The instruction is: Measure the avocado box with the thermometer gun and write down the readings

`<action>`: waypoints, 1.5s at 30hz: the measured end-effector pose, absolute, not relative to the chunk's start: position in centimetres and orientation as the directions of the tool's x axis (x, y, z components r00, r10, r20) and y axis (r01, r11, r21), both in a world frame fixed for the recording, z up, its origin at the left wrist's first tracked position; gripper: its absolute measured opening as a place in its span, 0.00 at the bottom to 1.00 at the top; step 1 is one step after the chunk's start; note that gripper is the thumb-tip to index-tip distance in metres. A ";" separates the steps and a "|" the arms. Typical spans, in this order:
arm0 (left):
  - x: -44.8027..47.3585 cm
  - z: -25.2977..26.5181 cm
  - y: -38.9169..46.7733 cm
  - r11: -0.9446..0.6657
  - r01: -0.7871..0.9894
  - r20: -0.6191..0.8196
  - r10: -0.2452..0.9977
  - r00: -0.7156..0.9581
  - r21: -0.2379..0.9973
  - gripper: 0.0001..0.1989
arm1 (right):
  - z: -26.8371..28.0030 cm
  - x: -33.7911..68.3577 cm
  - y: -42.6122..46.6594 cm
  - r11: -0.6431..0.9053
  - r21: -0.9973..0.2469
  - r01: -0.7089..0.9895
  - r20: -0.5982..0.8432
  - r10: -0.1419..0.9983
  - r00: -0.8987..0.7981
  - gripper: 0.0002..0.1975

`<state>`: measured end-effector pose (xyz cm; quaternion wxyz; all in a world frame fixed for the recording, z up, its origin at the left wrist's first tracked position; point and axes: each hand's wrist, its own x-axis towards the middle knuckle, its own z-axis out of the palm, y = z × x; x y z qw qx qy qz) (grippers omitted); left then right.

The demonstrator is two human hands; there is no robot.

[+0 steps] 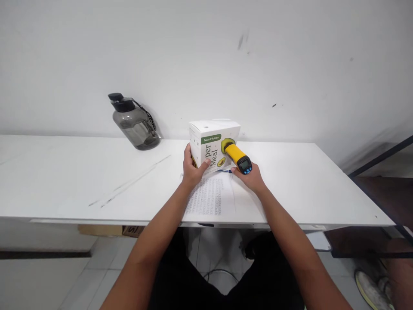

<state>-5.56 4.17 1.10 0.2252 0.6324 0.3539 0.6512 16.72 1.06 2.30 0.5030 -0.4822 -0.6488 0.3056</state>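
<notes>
My left hand point(192, 167) grips the lower left of a white carton point(213, 140), with the thumb on its front face. The carton has a green label, avocado pictures and the words "NutriMotion" and "Meal"; it tilts above the table. My right hand point(253, 175) is closed round a yellow and black infrared thermometer point(238, 157), whose small screen and blue buttons face me. Its front end points at the carton's front, close to the avocado; whether it touches I cannot tell. Below the carton are a blue pen point(225, 171), partly hidden, and a printed sheet point(209, 198).
A grey see-through water bottle point(135, 125) with a black lid stands at the left, near the wall. The white table point(80, 181) ends at the right by a dark metal frame point(380, 157). A person's shoe point(371, 290) shows on the floor at lower right.
</notes>
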 end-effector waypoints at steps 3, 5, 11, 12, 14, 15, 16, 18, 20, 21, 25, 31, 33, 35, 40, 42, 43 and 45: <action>-5.6 1.2 4.1 -0.655 0.163 0.672 0.734 -0.096 0.738 0.39 | 2.3 16.8 1.0 0.358 -0.873 0.331 0.368 0.929 -0.034 0.16; -5.6 1.3 4.1 -0.658 0.174 0.678 0.729 -0.097 0.733 0.39 | 2.4 16.7 1.0 0.365 -0.866 0.342 0.376 0.926 -0.035 0.16; -5.6 1.4 3.9 -0.657 0.196 0.680 0.728 -0.084 0.728 0.40 | 2.5 16.7 1.0 0.375 -0.849 0.372 0.390 0.920 -0.038 0.15; -5.6 1.5 3.9 -0.658 0.196 0.681 0.728 -0.080 0.727 0.40 | 2.5 16.7 1.0 0.375 -0.848 0.374 0.390 0.920 -0.040 0.15; -5.5 1.6 3.8 -0.666 0.197 0.689 0.721 -0.074 0.719 0.39 | 2.6 16.7 0.9 0.374 -0.847 0.378 0.387 0.921 -0.044 0.15; -5.5 1.6 3.8 -0.672 0.199 0.694 0.716 -0.074 0.714 0.39 | 2.7 16.7 0.9 0.373 -0.847 0.379 0.385 0.922 -0.045 0.15; -5.5 1.6 3.8 -0.675 0.200 0.699 0.711 -0.076 0.710 0.39 | 2.7 16.7 0.9 0.372 -0.847 0.379 0.385 0.922 -0.046 0.16; -5.5 1.7 3.8 -0.677 0.200 0.700 0.709 -0.080 0.708 0.39 | 2.7 16.7 0.8 0.372 -0.848 0.379 0.383 0.922 -0.048 0.16; -5.5 1.7 3.8 -0.674 0.199 0.697 0.713 -0.079 0.711 0.39 | 2.7 16.8 0.8 0.371 -0.847 0.381 0.383 0.923 -0.047 0.16; -5.5 1.7 3.8 -0.673 0.199 0.696 0.714 -0.077 0.712 0.39 | 2.7 16.8 0.8 0.370 -0.846 0.383 0.382 0.923 -0.047 0.17; -5.5 1.7 3.8 -0.679 0.204 0.702 0.709 -0.065 0.705 0.40 | 2.6 16.8 0.8 0.367 -0.844 0.390 0.379 0.924 -0.049 0.17; -5.5 1.8 3.7 -0.669 0.202 0.692 0.718 -0.073 0.715 0.39 | 2.6 16.8 0.8 0.357 -0.849 0.390 0.368 0.928 -0.050 0.16; -5.5 1.8 3.7 -0.670 0.204 0.694 0.716 -0.074 0.714 0.38 | 2.7 16.8 0.8 0.356 -0.850 0.388 0.367 0.929 -0.050 0.17; -5.4 1.8 3.6 -0.670 0.202 0.693 0.718 -0.069 0.714 0.38 | 2.6 16.8 0.9 0.357 -0.851 0.386 0.367 0.929 -0.049 0.17; -5.4 1.9 3.6 -0.665 0.217 0.690 0.720 -0.067 0.715 0.39 | 2.5 16.9 1.1 0.349 -0.861 0.371 0.359 0.932 -0.046 0.18; -5.4 1.9 3.5 -0.662 0.224 0.689 0.722 -0.063 0.715 0.39 | 2.5 16.8 1.1 0.346 -0.865 0.363 0.354 0.934 -0.047 0.17; -5.4 1.9 3.5 -0.661 0.223 0.687 0.724 -0.060 0.716 0.39 | 2.5 16.8 1.0 0.346 -0.867 0.359 0.353 0.934 -0.047 0.17; -5.4 1.9 3.5 -0.663 0.217 0.688 0.723 -0.059 0.716 0.39 | 2.5 16.8 1.0 0.343 -0.870 0.353 0.349 0.936 -0.049 0.18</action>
